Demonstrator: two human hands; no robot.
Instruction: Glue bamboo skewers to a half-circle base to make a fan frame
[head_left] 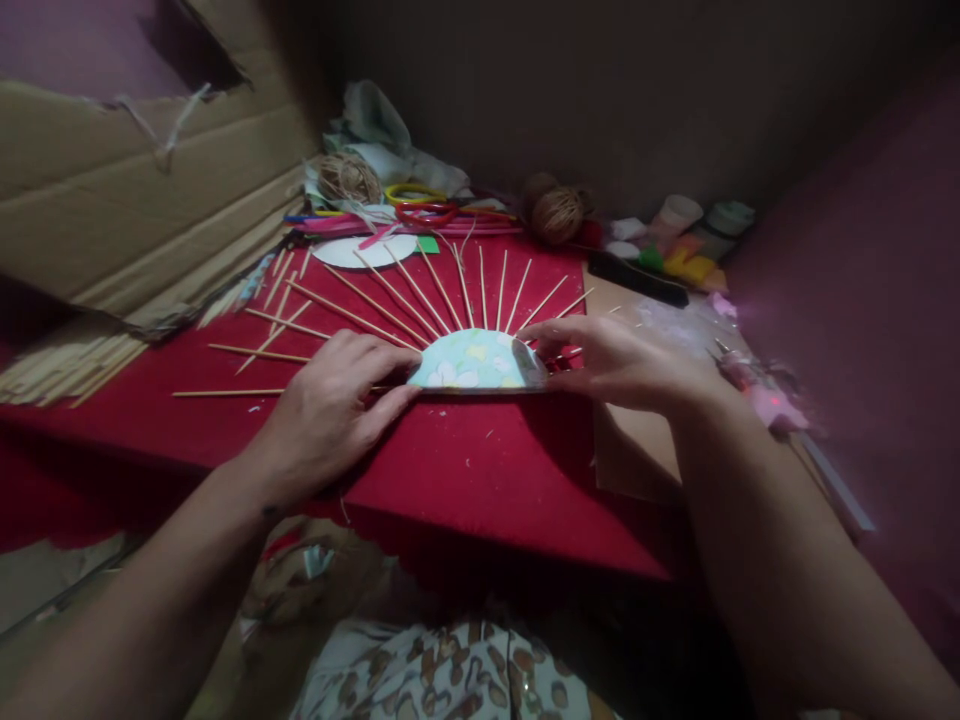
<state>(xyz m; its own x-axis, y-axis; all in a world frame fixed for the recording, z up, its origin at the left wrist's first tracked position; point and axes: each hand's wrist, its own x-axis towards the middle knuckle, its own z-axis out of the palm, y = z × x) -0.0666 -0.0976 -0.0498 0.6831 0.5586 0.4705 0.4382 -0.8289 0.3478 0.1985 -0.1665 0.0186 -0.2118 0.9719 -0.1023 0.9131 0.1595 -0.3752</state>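
On the red tabletop point(480, 460) lies a half-round piece point(472, 360) with a pale blue-green floral pattern, its straight edge towards me. Thin wooden sticks point(420, 293) fan out from under or behind its curved edge. My left hand point(337, 395) grips the piece's left end, thumb along the straight edge and fingers above. At the right end, my right hand point(600, 362) curls round the piece, with the thumb low and the fingers on the curve. Both palms face down, and the undersides of the fingers are hidden.
Loose sticks point(82, 365) lie by the cardboard point(187, 160) at left. Behind are a white oval point(364, 252), scissors with red handles point(426, 213), and twine balls point(559, 212). At right lie a black object point(637, 278), a brown board point(630, 440) and a pink device point(776, 405) with a red light.
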